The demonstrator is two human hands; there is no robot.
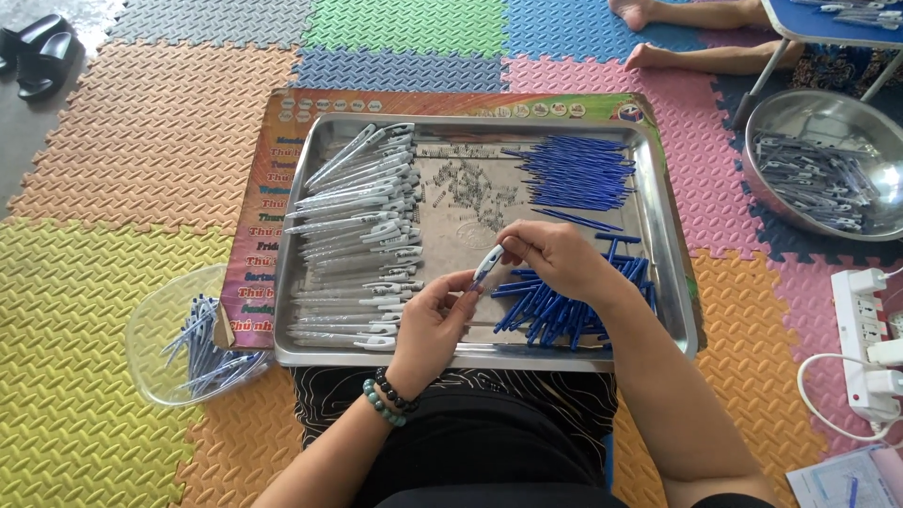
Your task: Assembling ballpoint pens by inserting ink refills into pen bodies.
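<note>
Clear plastic bowl [165,325] at far left on foam mat floor [113,188] — loose pens inside. Metal tray [673,282] next: white pen barrels [362,235] stacked along its left side, small springs [470,188] scattered mid-tray. Left hand [431,325] closed, pinching lower end of white pen barrel [488,264] above tray centre; right hand [555,256] closed on its upper end. Blue refills [578,174] piled at tray's right, more below right hand. Steel bowl [818,118] and power strip [865,339] at far right.

A home floor turned piecework spot: coloured foam mats [141,160], sandals [33,52], tray [673,282] of pen parts.
</note>
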